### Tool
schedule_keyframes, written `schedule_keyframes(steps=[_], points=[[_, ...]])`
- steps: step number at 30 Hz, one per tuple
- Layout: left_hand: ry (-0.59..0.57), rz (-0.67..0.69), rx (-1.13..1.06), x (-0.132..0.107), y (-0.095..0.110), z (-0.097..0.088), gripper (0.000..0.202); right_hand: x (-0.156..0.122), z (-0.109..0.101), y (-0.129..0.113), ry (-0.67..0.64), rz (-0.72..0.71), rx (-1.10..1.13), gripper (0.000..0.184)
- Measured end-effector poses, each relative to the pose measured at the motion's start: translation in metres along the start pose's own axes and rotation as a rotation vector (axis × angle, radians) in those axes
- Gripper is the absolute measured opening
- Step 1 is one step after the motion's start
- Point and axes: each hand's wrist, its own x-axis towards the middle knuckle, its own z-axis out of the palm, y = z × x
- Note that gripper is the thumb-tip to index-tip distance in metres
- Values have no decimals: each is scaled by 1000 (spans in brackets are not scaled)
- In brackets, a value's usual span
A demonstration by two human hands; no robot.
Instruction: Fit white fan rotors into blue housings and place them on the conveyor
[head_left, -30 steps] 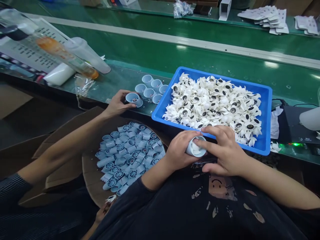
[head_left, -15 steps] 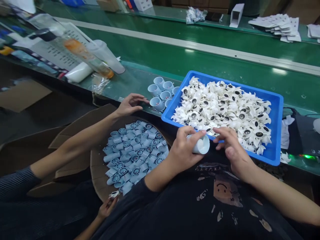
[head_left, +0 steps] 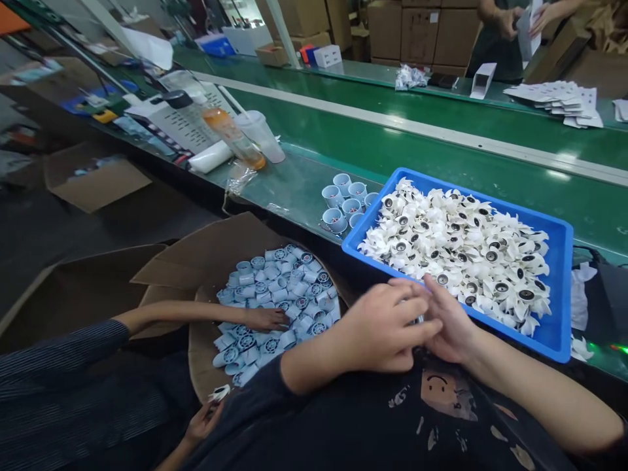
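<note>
My left hand (head_left: 380, 327) and my right hand (head_left: 449, 324) are pressed together at the near edge of the blue tray (head_left: 557, 330), fingers curled around a small part that is almost wholly hidden between them. The tray holds a heap of white fan impellers (head_left: 461, 245). Left of it, a cardboard box (head_left: 196, 252) holds several pale blue cylindrical housings (head_left: 275, 291). A few more blue housings (head_left: 343, 203) stand upright on the bench by the tray's far left corner.
A co-worker's hand (head_left: 265, 318) reaches into the box of housings; their other hand (head_left: 203, 418) holds a white part low down. Bottles and a cup (head_left: 260, 134) stand at the left. A green conveyor (head_left: 441, 150) runs behind; another person stands at the far side.
My hands have closed together over the white-and-blue piece that the left hand held in view. The co-worker's hand moved from the upright housings on the bench down into the box. The view tilted up.
</note>
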Motion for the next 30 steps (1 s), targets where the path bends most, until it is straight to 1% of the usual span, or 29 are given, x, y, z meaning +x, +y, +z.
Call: schedule_keyframes(steps=[1,2,3,5,7,8,9,10,11,12,13,14,15,16,17,18,19,20,22,24,26,27,28,29,30], points=[[-67,87,10,4,1,3,31,2,1,2,13,40,4,34],[-44,162,15,8,1,5,31,4,3,3,19,76,3,33],[14,191,5,10,2,5,33,6,4,4,18,104,2,34],[190,187,-45,11,1,3,39,8,5,4,5,136,5,38],[360,121,-91,5,-6,0,39,8,6,1,-53,139,-11,37],[434,53,-110,0,-14,0,38,7,5,-1,-96,128,-26,34],[530,-38,-118,-5,-27,1,40,7,4,-3,-141,109,-44,32],[654,-149,-119,-10,-45,4,46,6,2,-6,-182,87,-65,31],[789,-282,-130,-14,-68,7,56,5,0,-8,-210,61,-81,31],[982,-449,-105,-17,-95,11,68,4,-2,-10,-220,37,-93,31],[1083,-627,-114,-20,-126,15,76,3,-4,-12,-218,20,-104,30],[1113,-803,-181,-22,-157,18,78,1,-6,-13,-208,6,-111,29],[1103,-952,-262,-23,-187,21,78,0,-8,-14,-194,-8,-115,28],[1082,-1011,-285,-23,-214,24,76,-1,-9,-15,-181,-17,-117,28],[1062,-1047,-299,-23,-236,27,71,-3,-10,-15,-170,-21,-119,28],[1031,-1064,-306,-22,-254,31,67,-4,-10,-16,-162,-23,-120,28],[998,-1062,-303,-22,-266,34,63,-6,-11,-16,-157,-27,-118,27],[961,-1059,-302,-21,-273,38,60,-7,-11,-17,-153,-31,-116,26],[889,-1048,-303,-21,-278,44,55,-11,-11,-21,-147,-45,-124,24],[791,-1046,-277,-24,-277,49,49,-15,-11,-26,-129,-84,-161,24],[675,-1033,-199,-34,-275,52,48,-22,-12,-33,-86,-140,-231,29],[638,-1021,-154,-43,-275,54,51,-27,-12,-37,-53,-171,-275,32],[627,-1036,-107,-52,-275,57,54,-32,-14,-41,-10,-197,-334,34],[641,-1086,-67,-64,-275,62,55,-38,-18,-45,46,-217,-423,36],[670,-1169,-38,-76,-274,69,55,-45,-24,-48,135,-265,-559,38]])
